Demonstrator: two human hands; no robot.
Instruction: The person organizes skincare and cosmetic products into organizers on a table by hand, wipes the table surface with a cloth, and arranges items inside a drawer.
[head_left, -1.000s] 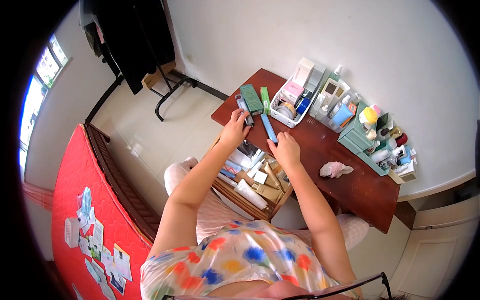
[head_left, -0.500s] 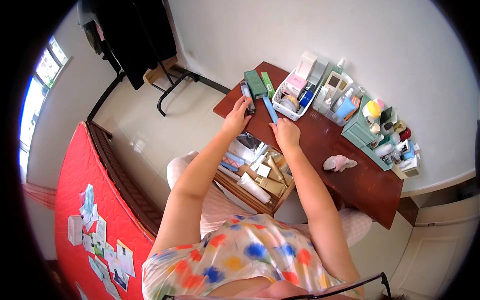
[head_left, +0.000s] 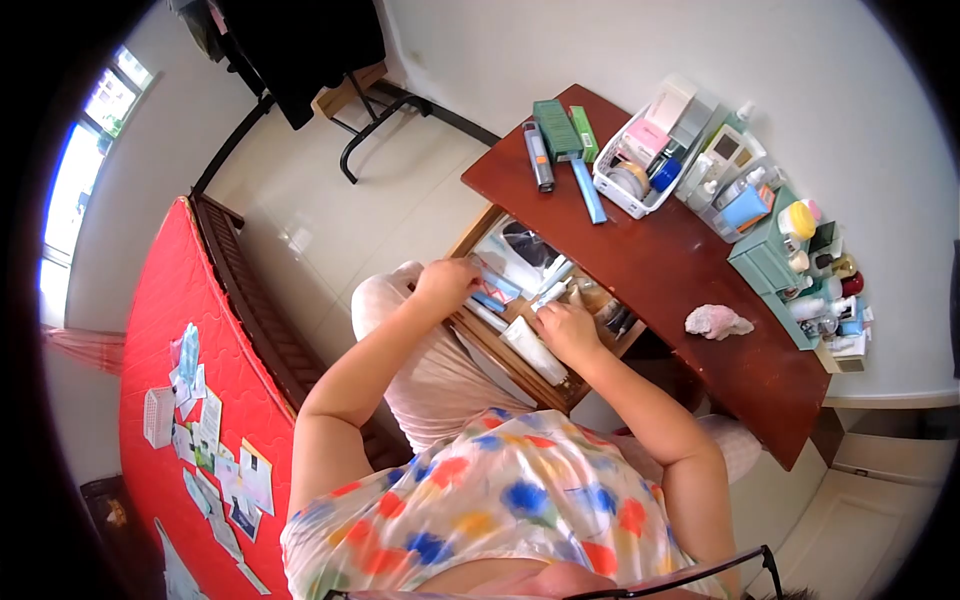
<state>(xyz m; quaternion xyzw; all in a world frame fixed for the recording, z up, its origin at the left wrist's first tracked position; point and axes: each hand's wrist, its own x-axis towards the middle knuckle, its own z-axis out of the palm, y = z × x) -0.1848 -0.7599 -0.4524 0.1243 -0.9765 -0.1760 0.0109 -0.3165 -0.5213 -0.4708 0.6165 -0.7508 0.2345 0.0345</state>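
My left hand (head_left: 447,286) is at the left side of the pulled-out drawer (head_left: 478,349), fingers curled down beside a blue, white and red packet (head_left: 497,284). What those fingers hold, if anything, is hidden. My right hand (head_left: 568,331) reaches over the drawer's middle with thumb and fingers apart, close to a white tube (head_left: 550,294) and above a larger white tube (head_left: 533,350). Several more tubes and packets fill the drawer. On the tabletop lie a grey tube with an orange band (head_left: 538,157) and a slim light-blue box (head_left: 588,191).
A dark green box (head_left: 557,130) and a bright green box (head_left: 584,134) stand by a white basket (head_left: 633,203) of jars. Bottles and a teal organizer (head_left: 768,259) line the wall. A pinkish cloth bundle (head_left: 718,321) rests on the brown table (head_left: 650,265). Papers cover part of the red mattress (head_left: 330,540).
Both hands have left the grey tube and light-blue box on the tabletop and come down into the drawer. The view has shifted, and the drawer's contents now show further back.
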